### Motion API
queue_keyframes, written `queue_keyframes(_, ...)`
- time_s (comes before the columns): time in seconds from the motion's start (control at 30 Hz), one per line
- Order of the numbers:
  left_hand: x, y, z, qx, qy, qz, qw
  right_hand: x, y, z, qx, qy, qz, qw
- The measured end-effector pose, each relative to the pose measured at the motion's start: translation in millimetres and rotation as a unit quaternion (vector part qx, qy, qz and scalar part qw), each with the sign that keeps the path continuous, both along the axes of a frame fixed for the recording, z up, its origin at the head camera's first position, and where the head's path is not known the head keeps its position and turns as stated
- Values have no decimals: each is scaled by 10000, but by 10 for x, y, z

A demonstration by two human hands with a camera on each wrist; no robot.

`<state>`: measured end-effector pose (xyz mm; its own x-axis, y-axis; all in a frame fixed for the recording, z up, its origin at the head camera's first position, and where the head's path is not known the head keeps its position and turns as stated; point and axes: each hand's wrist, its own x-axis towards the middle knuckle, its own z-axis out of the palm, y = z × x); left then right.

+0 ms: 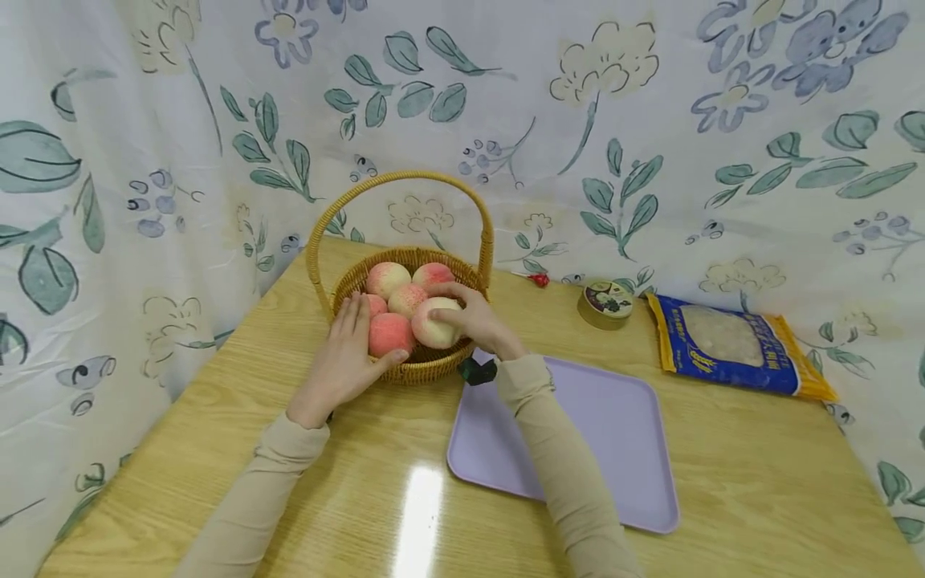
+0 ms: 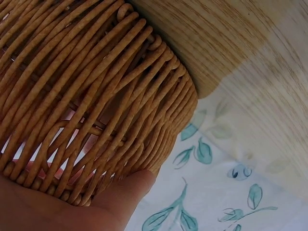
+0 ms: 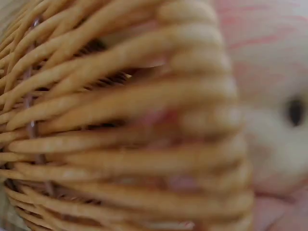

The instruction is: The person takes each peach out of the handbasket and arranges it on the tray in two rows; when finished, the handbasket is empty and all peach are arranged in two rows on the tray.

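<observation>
A wicker basket [image 1: 422, 373] with a tall arched handle holds several pink-and-cream peaches [image 1: 391, 335]. My left hand [image 1: 338, 358] rests on its left front rim, fingers stretched forward by the peaches and thumb pointing right along the front rim. In the left wrist view a finger [image 2: 127, 190] of that hand lies against the outside of the weave. At the basket's right side my right hand [image 1: 482, 319] grips a pale peach [image 1: 433, 323] between thumb and fingers. This peach [image 3: 274, 144], with a dark spot, appears close behind the rim in the right wrist view.
Under my right forearm lies a lilac tray [image 1: 607, 425]. Farther back are a round tin [image 1: 605, 305], a small red item [image 1: 539, 279] and a blue-and-yellow food packet [image 1: 737, 345]. A floral curtain [image 1: 506, 104] hangs behind the wooden table [image 1: 347, 498].
</observation>
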<state>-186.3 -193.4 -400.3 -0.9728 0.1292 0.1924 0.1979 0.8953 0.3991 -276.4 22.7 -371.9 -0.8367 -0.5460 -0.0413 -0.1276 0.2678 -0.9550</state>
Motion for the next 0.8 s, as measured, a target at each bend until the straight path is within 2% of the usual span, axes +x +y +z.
queue_keyframes(0.07,-8,16,-15,-18,21,-51,10000,-1,71,-23,-959,-729,-44,9927)
queue_keyframes(0.17,-16,27,-31,-16,81,-115,9999,0,150,-50,-1810,-1201,118,9760)
queue_keyframes(0.3,-20,31,-30,32,87,-137,9999,8,244,-97,-2496,-1046,246,9624)
queue_keyframes(0.43,-29,29,-17,58,57,-100,9999,10,365,-179,-3177,-744,144,9452)
queue_keyframes(0.57,-36,27,-11,40,54,-76,9999,4,521,-257,-3615,-521,-343,9303)
queue_keyframes(0.73,-16,32,-11,44,69,-86,9999,27,725,-341,-3982,-539,-958,9107)
queue_keyframes(0.8,-5,34,-12,55,75,-96,9999,44,795,-381,-4028,-586,-1154,9061)
